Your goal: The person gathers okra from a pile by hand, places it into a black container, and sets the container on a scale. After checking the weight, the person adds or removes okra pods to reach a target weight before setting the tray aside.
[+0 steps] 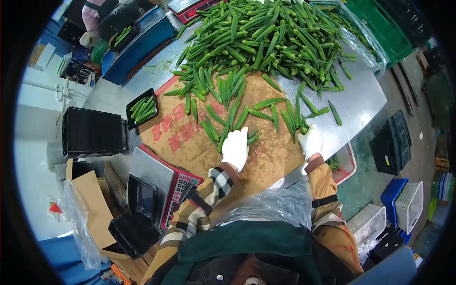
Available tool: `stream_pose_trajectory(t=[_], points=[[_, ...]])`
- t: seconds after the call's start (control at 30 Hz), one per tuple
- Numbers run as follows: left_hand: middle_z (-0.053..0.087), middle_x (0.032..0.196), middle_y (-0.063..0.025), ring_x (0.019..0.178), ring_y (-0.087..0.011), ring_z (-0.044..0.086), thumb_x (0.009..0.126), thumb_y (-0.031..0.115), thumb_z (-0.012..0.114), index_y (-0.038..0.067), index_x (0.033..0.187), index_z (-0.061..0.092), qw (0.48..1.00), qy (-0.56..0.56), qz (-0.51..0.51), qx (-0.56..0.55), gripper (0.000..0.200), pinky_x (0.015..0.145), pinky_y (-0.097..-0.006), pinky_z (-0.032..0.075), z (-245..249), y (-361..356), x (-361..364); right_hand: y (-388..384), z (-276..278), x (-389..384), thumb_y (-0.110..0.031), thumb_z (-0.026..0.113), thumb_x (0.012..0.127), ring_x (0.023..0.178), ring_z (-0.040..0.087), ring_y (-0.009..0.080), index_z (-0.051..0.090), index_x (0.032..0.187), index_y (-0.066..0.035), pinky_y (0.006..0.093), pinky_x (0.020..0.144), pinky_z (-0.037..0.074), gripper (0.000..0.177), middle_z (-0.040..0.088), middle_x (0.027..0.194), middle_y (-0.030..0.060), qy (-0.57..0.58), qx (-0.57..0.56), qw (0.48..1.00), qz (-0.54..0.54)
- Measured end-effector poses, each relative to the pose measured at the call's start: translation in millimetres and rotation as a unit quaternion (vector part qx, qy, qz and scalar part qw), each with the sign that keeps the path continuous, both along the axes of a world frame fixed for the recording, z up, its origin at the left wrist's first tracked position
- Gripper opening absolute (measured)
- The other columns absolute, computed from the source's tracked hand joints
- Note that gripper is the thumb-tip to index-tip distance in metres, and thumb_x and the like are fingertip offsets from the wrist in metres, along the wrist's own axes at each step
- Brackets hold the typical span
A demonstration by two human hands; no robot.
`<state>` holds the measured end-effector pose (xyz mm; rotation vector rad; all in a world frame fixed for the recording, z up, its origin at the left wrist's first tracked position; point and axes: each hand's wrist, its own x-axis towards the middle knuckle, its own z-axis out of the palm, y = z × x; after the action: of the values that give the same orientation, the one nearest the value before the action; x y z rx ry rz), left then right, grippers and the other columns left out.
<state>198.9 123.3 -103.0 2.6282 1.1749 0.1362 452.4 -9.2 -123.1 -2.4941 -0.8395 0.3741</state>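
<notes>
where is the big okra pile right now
In the head view, the big okra pile lies at the top, right of centre, on the metal table, next to the cardboard sheet, beyond the left hand and right hand.

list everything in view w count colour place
Table: one, silver, centre
Cardboard sheet: one, brown, on table
Okra: too many to count, green, far table and cardboard
Trays: several, black, left
Scales: two, red-silver, left and top
Cardboard box: one, brown, lower left
Crates: several, green, black, blue, white, right
Plastic: some, clear, lower centre
Other person: one, pink sleeve, upper left
Left hand: one, white-gloved, at okra
Right hand: one, white-gloved, by okra
</notes>
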Motion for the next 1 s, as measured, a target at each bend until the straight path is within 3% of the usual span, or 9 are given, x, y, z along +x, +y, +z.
stream_pose_trajectory(t=[0.27, 0.33, 0.43, 0.57, 0.67, 0.73, 0.8, 0.97, 1.0], points=[[0.06, 0.111, -0.0173, 0.106, -0.0392, 0.059, 0.089, 0.018, 0.072, 0.004, 0.121, 0.059, 0.982, -0.177, 0.065, -0.027, 0.037, 0.092, -0.0449, 0.05, 32, 41, 14, 34, 70, -5, -0.011, 0.077, 0.075, 0.095, 0.069, 0.0402, 0.05, 0.119, -0.001, 0.0445, 0.084, 0.054, 0.053, 0.071, 0.102, 0.0213, 0.11, 0.066, 0.992, -0.018], [0.062, 0.108, -0.0164, 0.104, -0.0387, 0.061, 0.089, 0.016, 0.071, 0.006, 0.117, 0.06, 0.991, -0.104, 0.077, -0.032, 0.033, 0.089, -0.0461, 0.051, 19, 51, 26, 56, 52, -11, -0.012, 0.077, 0.077, 0.096, 0.068, 0.041, 0.05, 0.124, 0.0, 0.0447, 0.085, 0.054, 0.055, 0.07, 0.105, 0.0216, 0.045, 0.115, 0.992, 0.018], [0.064, 0.1, -0.016, 0.097, -0.0374, 0.063, 0.087, 0.015, 0.07, 0.011, 0.111, 0.061, 0.999, 0.025, 0.008, 0.042, 0.027, 0.083, -0.0479, 0.053, 4, 50, 35, 80, 26, -26, -0.014, 0.067, 0.087, 0.096, 0.067, 0.0375, 0.047, 0.137, 0.001, 0.0469, 0.082, 0.056, 0.056, 0.067, 0.103, 0.0188, -0.097, -0.064, 0.989, 0.093], [0.069, 0.103, -0.0142, 0.096, -0.0342, 0.067, 0.087, 0.009, 0.069, 0.005, 0.109, 0.06, 0.998, -0.027, 0.037, -0.052, 0.024, 0.084, -0.0449, 0.054, 13, 46, 31, 87, 12, -33, -0.008, 0.053, 0.094, 0.09, 0.067, 0.0324, 0.062, 0.105, -0.006, 0.0437, 0.074, 0.057, 0.014, 0.067, 0.095, 0.0149, -0.231, -0.12, 0.953, 0.155], [0.068, 0.102, -0.0093, 0.096, -0.0241, 0.068, 0.085, 0.006, 0.074, 0.006, 0.113, 0.061, 0.878, -0.324, 0.105, -0.336, 0.031, 0.082, -0.0377, 0.055, 20, 33, 9, 81, 20, -18, -0.013, 0.06, 0.09, 0.09, 0.068, 0.039, 0.063, 0.104, -0.002, 0.0488, 0.077, 0.056, 0.018, 0.07, 0.094, 0.021, -0.17, -0.098, 0.97, 0.142], [0.068, 0.111, -0.0078, 0.102, -0.0226, 0.068, 0.089, 0.005, 0.075, 0.004, 0.122, 0.06, 0.694, -0.413, 0.133, -0.575, 0.036, 0.09, -0.0384, 0.057, 27, 27, -12, 72, 39, -16, -0.014, 0.065, 0.087, 0.092, 0.072, 0.0362, 0.066, 0.105, -0.003, 0.0434, 0.08, 0.057, 0.021, 0.074, 0.096, 0.0203, -0.024, -0.104, 0.989, 0.105], [0.068, 0.115, -0.0076, 0.105, -0.0248, 0.068, 0.092, 0.004, 0.072, 0.004, 0.127, 0.059, 0.49, -0.445, 0.15, -0.735, 0.038, 0.094, -0.0424, 0.057, 38, 16, -30, 55, 18, -7, -0.013, 0.078, 0.079, 0.089, 0.073, 0.0305, 0.069, 0.112, 0.0, 0.039, 0.08, 0.057, 0.036, 0.076, 0.096, 0.0173, 0.247, 0.064, 0.961, 0.111], [0.062, 0.133, -0.0099, 0.118, -0.0223, 0.064, 0.102, 0.014, 0.063, 0.004, 0.142, 0.051, 0.415, -0.442, 0.175, -0.776, 0.042, 0.102, -0.0432, 0.054, 59, -29, -55, 16, 69, -90, -0.007, 0.078, 0.086, 0.09, 0.071, 0.0179, 0.069, 0.119, -0.003, 0.034, 0.08, 0.058, 0.035, 0.074, 0.103, 0.0061, 0.667, 0.161, 0.727, -0.034], [0.061, 0.134, -0.0089, 0.12, -0.0206, 0.062, 0.102, 0.013, 0.063, 0.004, 0.143, 0.05, 0.451, -0.446, 0.16, -0.756, 0.044, 0.103, -0.0407, 0.053, 60, -39, -57, 10, 60, -114, -0.009, 0.078, 0.089, 0.092, 0.071, 0.0178, 0.068, 0.122, -0.004, 0.0346, 0.081, 0.059, 0.034, 0.073, 0.106, 0.0067, 0.711, 0.18, 0.678, -0.055]])
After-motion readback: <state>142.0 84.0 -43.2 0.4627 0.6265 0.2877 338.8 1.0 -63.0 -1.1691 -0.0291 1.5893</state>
